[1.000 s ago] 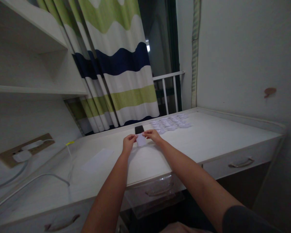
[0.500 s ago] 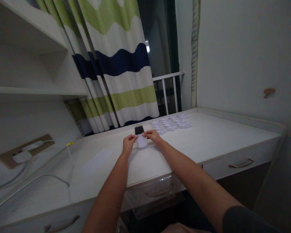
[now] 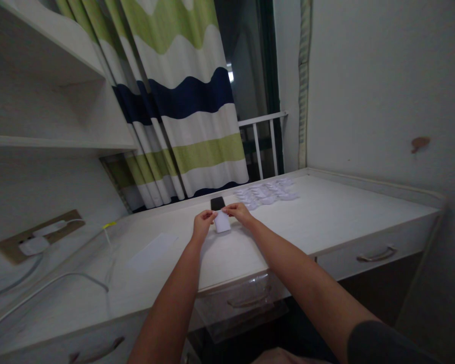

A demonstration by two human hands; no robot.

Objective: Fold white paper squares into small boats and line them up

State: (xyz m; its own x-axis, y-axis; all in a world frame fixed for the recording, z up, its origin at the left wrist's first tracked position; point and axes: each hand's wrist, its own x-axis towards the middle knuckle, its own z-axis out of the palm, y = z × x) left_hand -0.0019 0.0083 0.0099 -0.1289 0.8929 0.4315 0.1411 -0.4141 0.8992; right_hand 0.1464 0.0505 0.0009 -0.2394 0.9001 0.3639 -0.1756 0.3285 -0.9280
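Observation:
A small white piece of paper (image 3: 222, 222) hangs between my two hands, just above the desk top. My left hand (image 3: 203, 222) pinches its upper left corner, and my right hand (image 3: 238, 212) pinches its upper right edge. Right behind the paper lies a dark phone-like slab (image 3: 217, 203), partly hidden by my fingers. Several white folded paper pieces (image 3: 265, 193) are laid out in rows to the right of it. Flat on the desk to the left are loose white paper sheets (image 3: 153, 250).
The white desk (image 3: 288, 227) has drawers along its front, one with clear plastic film (image 3: 246, 298) over it. White cables (image 3: 72, 274) and plugged-in adapters (image 3: 34, 245) are at the left. A striped curtain (image 3: 197, 126) hangs behind; shelves (image 3: 60, 141) overhang the left side.
The paper's lower end has shifted slightly to the right and tilted a little. My left hand has moved a touch to the right; the right hand stays almost in place.

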